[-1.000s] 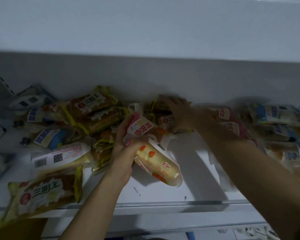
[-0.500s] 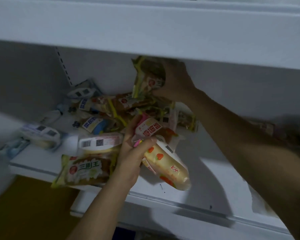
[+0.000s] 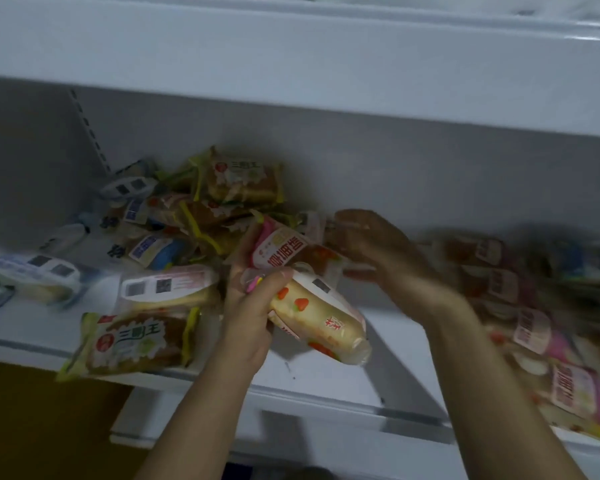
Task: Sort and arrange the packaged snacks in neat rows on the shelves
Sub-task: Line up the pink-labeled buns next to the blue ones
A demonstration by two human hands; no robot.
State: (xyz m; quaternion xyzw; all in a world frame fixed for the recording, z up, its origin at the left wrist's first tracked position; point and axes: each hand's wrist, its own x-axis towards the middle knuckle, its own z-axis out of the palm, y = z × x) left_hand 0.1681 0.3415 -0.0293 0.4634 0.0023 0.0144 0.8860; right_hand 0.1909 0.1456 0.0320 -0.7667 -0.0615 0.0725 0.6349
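The left hand (image 3: 248, 318) gripped two plastic-wrapped pink-and-cream strawberry snack packs (image 3: 312, 299) above the white metal shelf (image 3: 326, 382), while the blurred right hand (image 3: 378, 247) hung with fingers loose, empty as far as could be told. Half a second before, that hand had held a yellow-edged sandwich-cake packet high against the back wall; the packet (image 3: 241, 181) now lay atop the left-hand heap, seemingly sorted with its kind. Pink packs (image 3: 534, 327) waited at right, unarranged.
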